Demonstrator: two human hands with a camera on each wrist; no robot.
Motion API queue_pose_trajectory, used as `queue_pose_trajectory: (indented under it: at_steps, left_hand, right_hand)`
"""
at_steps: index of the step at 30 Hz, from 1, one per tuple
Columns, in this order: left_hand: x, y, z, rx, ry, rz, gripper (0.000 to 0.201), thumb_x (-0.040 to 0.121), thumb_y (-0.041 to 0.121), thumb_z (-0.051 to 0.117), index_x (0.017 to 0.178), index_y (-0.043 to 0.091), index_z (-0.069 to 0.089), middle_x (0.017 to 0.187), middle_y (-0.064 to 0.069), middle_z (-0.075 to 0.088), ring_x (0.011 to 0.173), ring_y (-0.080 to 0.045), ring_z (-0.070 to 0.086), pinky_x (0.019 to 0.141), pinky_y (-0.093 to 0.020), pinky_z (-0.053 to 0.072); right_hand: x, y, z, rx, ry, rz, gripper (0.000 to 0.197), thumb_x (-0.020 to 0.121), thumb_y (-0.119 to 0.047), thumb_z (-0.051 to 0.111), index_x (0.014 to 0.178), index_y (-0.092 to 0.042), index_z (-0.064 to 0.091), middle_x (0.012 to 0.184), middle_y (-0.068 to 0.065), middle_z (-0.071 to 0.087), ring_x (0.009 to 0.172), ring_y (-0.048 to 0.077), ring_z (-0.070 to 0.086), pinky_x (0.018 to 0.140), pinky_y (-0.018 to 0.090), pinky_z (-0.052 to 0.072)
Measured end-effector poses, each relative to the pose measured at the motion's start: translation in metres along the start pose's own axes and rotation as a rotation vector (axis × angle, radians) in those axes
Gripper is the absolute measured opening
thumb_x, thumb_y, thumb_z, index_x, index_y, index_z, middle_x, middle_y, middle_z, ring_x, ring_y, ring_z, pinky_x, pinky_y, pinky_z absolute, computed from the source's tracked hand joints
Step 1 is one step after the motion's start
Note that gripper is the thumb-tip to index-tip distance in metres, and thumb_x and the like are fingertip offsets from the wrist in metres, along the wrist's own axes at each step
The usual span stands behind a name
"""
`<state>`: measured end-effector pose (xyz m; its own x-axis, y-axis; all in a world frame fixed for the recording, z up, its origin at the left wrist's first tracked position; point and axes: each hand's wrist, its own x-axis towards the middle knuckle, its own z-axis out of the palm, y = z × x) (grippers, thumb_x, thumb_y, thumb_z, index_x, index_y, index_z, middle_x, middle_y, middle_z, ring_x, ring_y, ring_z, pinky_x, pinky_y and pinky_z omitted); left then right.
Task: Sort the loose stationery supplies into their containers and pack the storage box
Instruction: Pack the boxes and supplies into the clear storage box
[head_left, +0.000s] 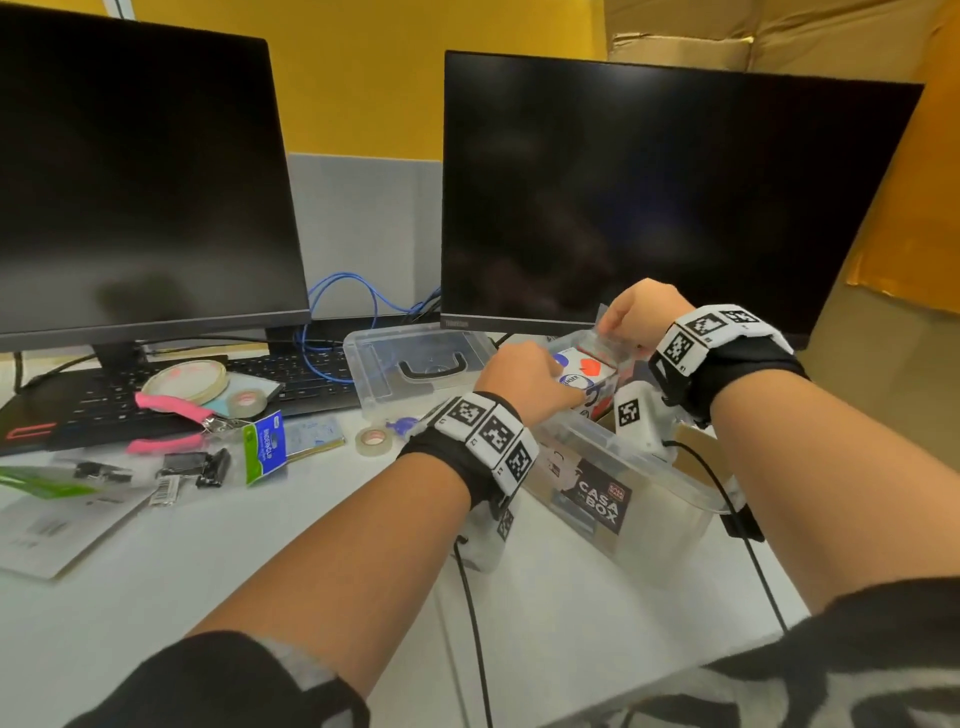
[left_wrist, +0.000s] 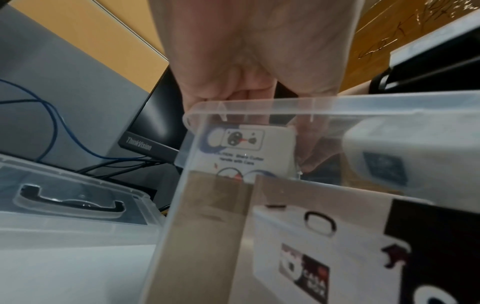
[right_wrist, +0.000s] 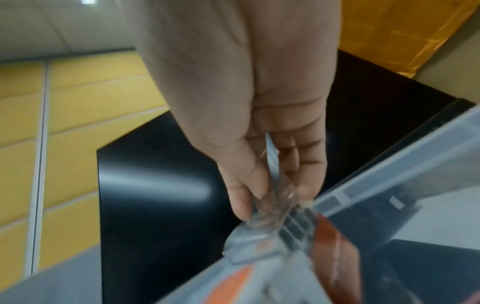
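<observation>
Step in hand, judged: packing white carded packet (head_left: 581, 370) into storage box (head_left: 613, 457) at 3 o'clock on desk. Left hand (head_left: 524, 376) grips packet's near edge, fingers curled — right hand (head_left: 641, 312) pinches clear blister flap (right_wrist: 275, 197) at far end. Both wrists angled down over rim. Next: lower packet flat, release; loose tape roll (head_left: 371, 441) and binder clips (head_left: 200, 467) wait at 9 o'clock.

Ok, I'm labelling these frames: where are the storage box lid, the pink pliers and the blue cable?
storage box lid (head_left: 415, 358), head view, on its clear top panel.
pink pliers (head_left: 171, 406), head view, on the upper handle.
blue cable (head_left: 332, 296), head view, on the loop.
</observation>
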<state>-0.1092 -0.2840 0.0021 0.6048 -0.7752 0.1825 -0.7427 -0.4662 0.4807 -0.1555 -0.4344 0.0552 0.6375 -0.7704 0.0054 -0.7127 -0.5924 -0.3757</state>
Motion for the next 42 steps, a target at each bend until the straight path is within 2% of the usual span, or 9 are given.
queue_pose_trajectory:
  at_steps: [9, 15, 19, 21, 27, 32, 35, 38, 42]
  left_hand:
    - [0.008, 0.0, -0.001, 0.053, 0.012, -0.019, 0.054, 0.083, 0.047, 0.065, 0.122, 0.01, 0.061, 0.113, -0.006, 0.065, 0.096, -0.016, 0.059, 0.077, -0.023, 0.043]
    - [0.009, -0.002, 0.0, 0.057, 0.017, -0.032, 0.057, 0.081, 0.05, 0.065, 0.122, 0.011, 0.062, 0.116, -0.006, 0.064, 0.1, -0.018, 0.059, 0.081, -0.025, 0.045]
    - [0.009, -0.002, 0.001, 0.052, 0.019, -0.035, 0.056, 0.081, 0.051, 0.064, 0.122, 0.012, 0.061, 0.116, -0.006, 0.064, 0.099, -0.019, 0.06, 0.08, -0.025, 0.045]
    - [0.01, -0.003, 0.001, 0.048, 0.018, -0.041, 0.058, 0.081, 0.052, 0.064, 0.122, 0.012, 0.061, 0.116, -0.006, 0.065, 0.099, -0.019, 0.06, 0.079, -0.025, 0.045]
    - [0.009, -0.004, 0.001, 0.021, 0.012, -0.046, 0.058, 0.081, 0.052, 0.064, 0.124, 0.012, 0.06, 0.115, -0.006, 0.065, 0.1, -0.018, 0.06, 0.077, -0.024, 0.044]
    - [0.007, -0.004, 0.0, 0.04, -0.024, -0.019, 0.06, 0.082, 0.056, 0.059, 0.122, 0.012, 0.061, 0.11, -0.006, 0.064, 0.086, -0.013, 0.053, 0.075, -0.024, 0.043]
    - [0.005, -0.006, -0.003, -0.047, -0.05, 0.008, 0.059, 0.086, 0.055, 0.055, 0.122, 0.008, 0.062, 0.113, -0.007, 0.063, 0.099, -0.017, 0.056, 0.083, -0.026, 0.041]
    - [-0.001, -0.01, -0.016, -0.267, -0.032, 0.019, 0.049, 0.093, 0.044, 0.051, 0.129, 0.012, 0.057, 0.137, -0.004, 0.052, 0.127, -0.02, 0.046, 0.104, -0.033, 0.034]
    - [-0.005, -0.027, -0.046, -0.362, 0.154, -0.007, 0.034, 0.095, 0.023, 0.052, 0.124, 0.008, 0.061, 0.13, -0.007, 0.058, 0.122, -0.02, 0.051, 0.101, -0.028, 0.036]
  right_hand:
    - [0.009, 0.005, 0.021, -0.145, 0.055, -0.086, 0.029, 0.089, -0.007, 0.056, 0.117, -0.007, 0.064, 0.123, 0.012, 0.058, 0.109, 0.028, 0.056, 0.089, 0.032, 0.045]
    - [0.013, 0.01, 0.025, -0.29, 0.039, -0.104, 0.033, 0.087, -0.015, 0.061, 0.119, -0.02, 0.063, 0.124, 0.008, 0.053, 0.107, 0.028, 0.055, 0.078, 0.031, 0.042]
    - [0.013, 0.015, 0.031, -0.333, 0.09, -0.153, 0.036, 0.086, -0.014, 0.064, 0.12, -0.023, 0.061, 0.132, 0.01, 0.044, 0.117, 0.03, 0.046, 0.096, 0.036, 0.043]
    - [0.014, 0.015, 0.031, -0.294, 0.129, -0.147, 0.032, 0.086, -0.014, 0.065, 0.117, -0.023, 0.063, 0.13, 0.011, 0.046, 0.113, 0.03, 0.049, 0.094, 0.036, 0.045]
    - [0.011, 0.002, 0.025, -0.34, -0.052, -0.093, 0.039, 0.089, -0.013, 0.058, 0.128, -0.014, 0.056, 0.131, 0.01, 0.052, 0.118, 0.028, 0.051, 0.096, 0.036, 0.043]
    - [0.006, -0.007, 0.015, -0.325, 0.024, -0.217, 0.03, 0.09, -0.012, 0.057, 0.119, -0.018, 0.063, 0.124, 0.008, 0.058, 0.108, 0.027, 0.057, 0.093, 0.035, 0.047]
    - [0.0, -0.014, 0.002, -0.33, 0.084, -0.329, 0.03, 0.09, -0.004, 0.054, 0.114, -0.018, 0.066, 0.119, 0.007, 0.061, 0.102, 0.026, 0.061, 0.091, 0.037, 0.051]
    - [-0.011, -0.032, -0.016, -0.322, 0.082, -0.35, 0.03, 0.093, -0.006, 0.049, 0.113, -0.02, 0.067, 0.12, 0.007, 0.06, 0.103, 0.027, 0.06, 0.09, 0.034, 0.049]
    - [-0.03, -0.068, -0.03, -0.254, 0.067, -0.324, 0.03, 0.09, -0.016, 0.054, 0.119, -0.011, 0.063, 0.119, 0.01, 0.061, 0.105, 0.029, 0.06, 0.093, 0.039, 0.049]
